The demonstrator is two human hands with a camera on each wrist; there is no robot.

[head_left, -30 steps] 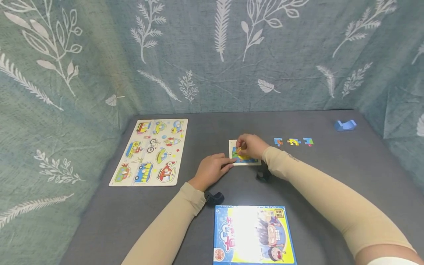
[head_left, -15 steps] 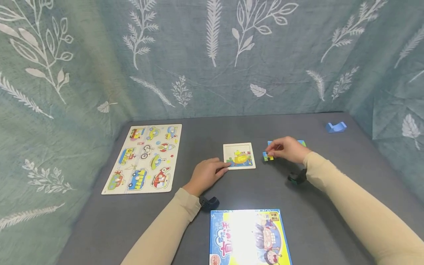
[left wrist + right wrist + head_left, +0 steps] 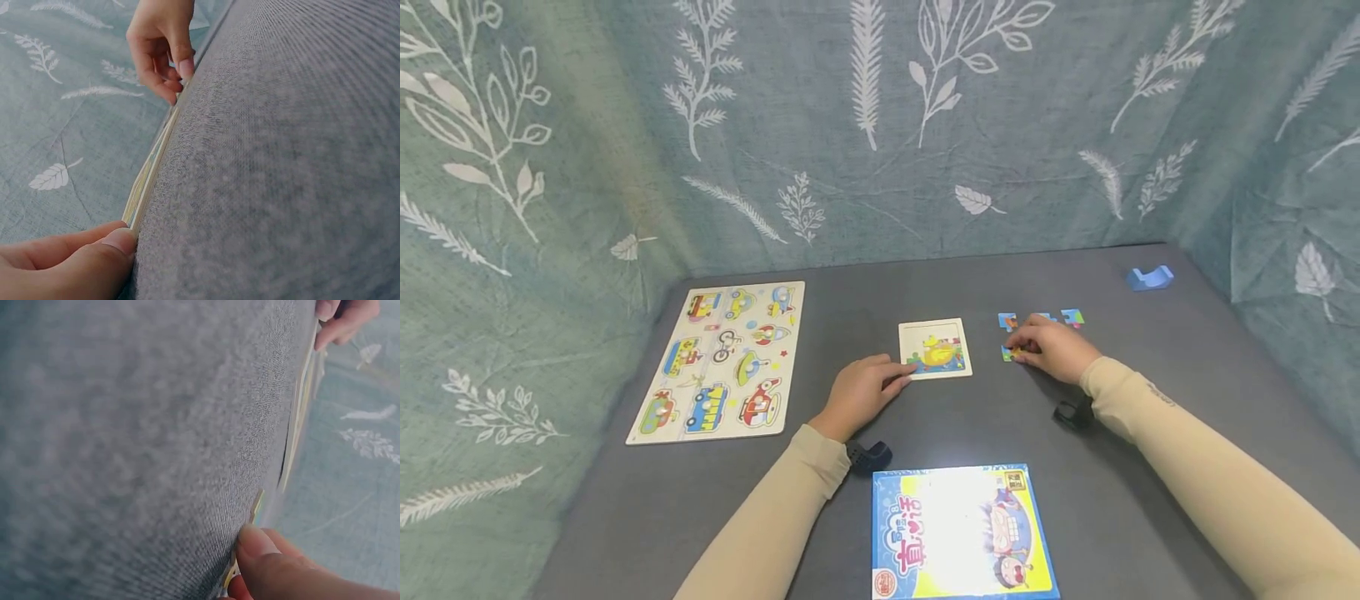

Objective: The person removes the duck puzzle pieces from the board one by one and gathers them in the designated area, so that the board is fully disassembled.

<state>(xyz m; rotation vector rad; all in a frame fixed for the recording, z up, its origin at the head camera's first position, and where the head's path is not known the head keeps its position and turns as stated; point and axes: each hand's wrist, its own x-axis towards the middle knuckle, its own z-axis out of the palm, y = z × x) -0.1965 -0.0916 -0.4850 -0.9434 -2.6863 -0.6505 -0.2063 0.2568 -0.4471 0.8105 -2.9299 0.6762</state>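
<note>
My left hand (image 3: 863,395) lies at the near left corner of a small wooden jigsaw board (image 3: 911,331), with index fingertip on top and thumb against its edge. A yellow duck picture fills the board's lower right part; its upper left shows bare pale wood. To the right, my right hand (image 3: 1056,350) pinches a jigsaw piece (image 3: 1007,354) with blue, green and yellow on it, low over the table. Thumb and fingers cover much of that piece. Behind this hand lie two more pieces (image 3: 1007,322) (image 3: 1072,317) and a partly hidden one.
A large vehicle peg puzzle (image 3: 718,362) lies on the left. A glossy blue and yellow box (image 3: 895,575) is close to the front. At the far right back stands a blue cradle-shaped holder (image 3: 1150,278). A leaf-patterned curtain (image 3: 842,125) hangs behind the dark table (image 3: 842,308).
My right hand has left the jigsaw board and moved right to the loose pieces, where it now pinches one. The left hand stays at the board's corner. The head view has shifted slightly.
</note>
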